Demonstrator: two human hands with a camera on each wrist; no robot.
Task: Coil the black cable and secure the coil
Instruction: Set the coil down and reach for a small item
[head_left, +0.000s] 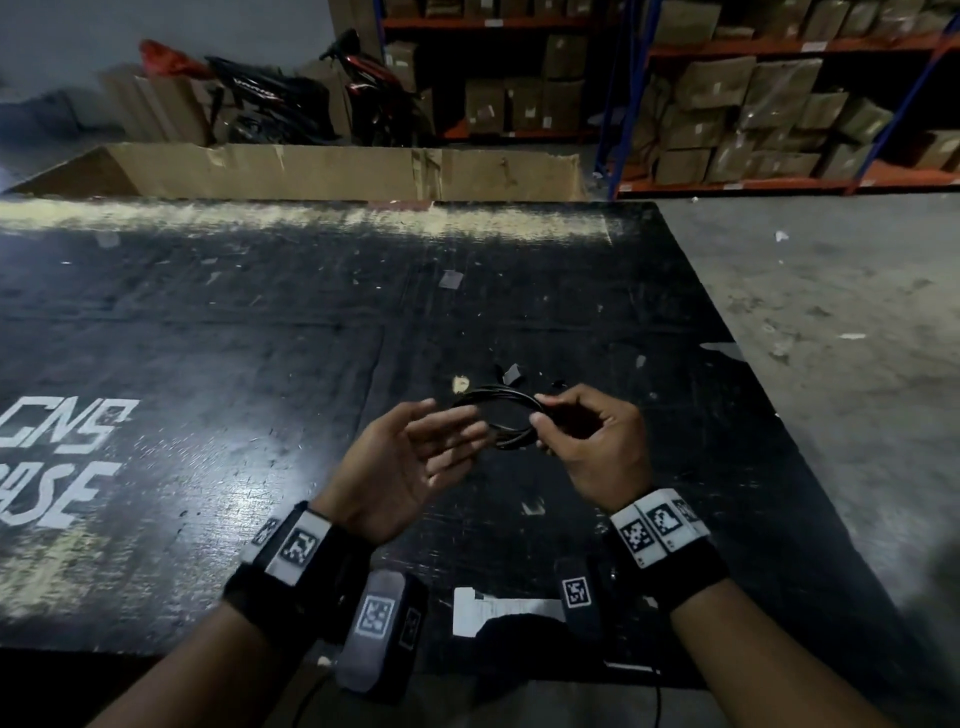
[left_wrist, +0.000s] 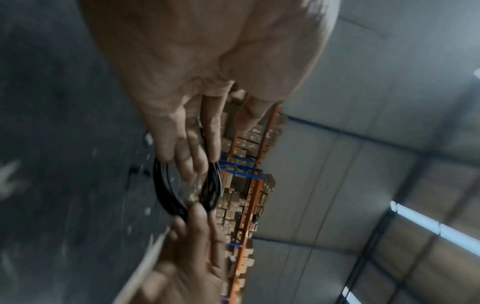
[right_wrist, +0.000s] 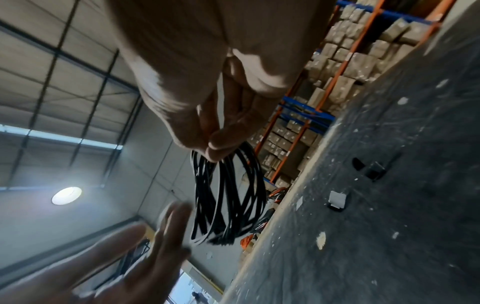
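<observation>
Cable coil; table lettering "CNS"

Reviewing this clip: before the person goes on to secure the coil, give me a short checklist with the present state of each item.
1. Cable wound into loops: ok, several loops show in the right wrist view.
2. Right hand holds the coil: ok, thumb and fingers pinch one side of it.
3. Left hand free to help: ok, its fingers are straight beside the coil; whether they touch it cannot be told.
4. Coil clear of the table: ok, it is held above the surface.
5. Loose end located: cannot tell, no free end is clearly visible.
6. Tie on the coil: cannot tell, none is visible around the loops.
</observation>
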